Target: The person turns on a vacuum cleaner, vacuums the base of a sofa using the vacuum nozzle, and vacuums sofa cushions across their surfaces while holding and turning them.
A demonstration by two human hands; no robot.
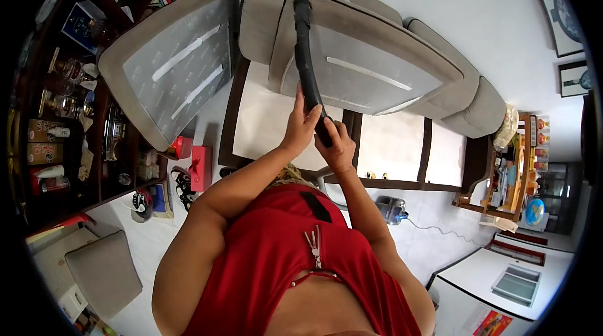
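Note:
A black vacuum cleaner wand [304, 53] runs up from my hands to the top edge of an upright sofa cushion [377, 59], its far end touching the cushion's rim. My left hand [301, 125] is around the middle of the wand, thumb along its side. Lower down, my right hand [338, 147] grips the near end. The cushion's grey underside, with a pale strip across it, faces me. Beneath it is the sofa frame [264, 110], dark wood with pale panels. The vacuum cleaner body [391, 210] stands on the floor to the right, trailing a cord.
Another cushion [182, 63] leans upright at the left, beside a dark shelf unit [94, 166] full of items. A red box [201, 168], shoes [183, 188] and a loose grey cushion [103, 273] are on the left. A wooden shelf [518, 166] stands at the right.

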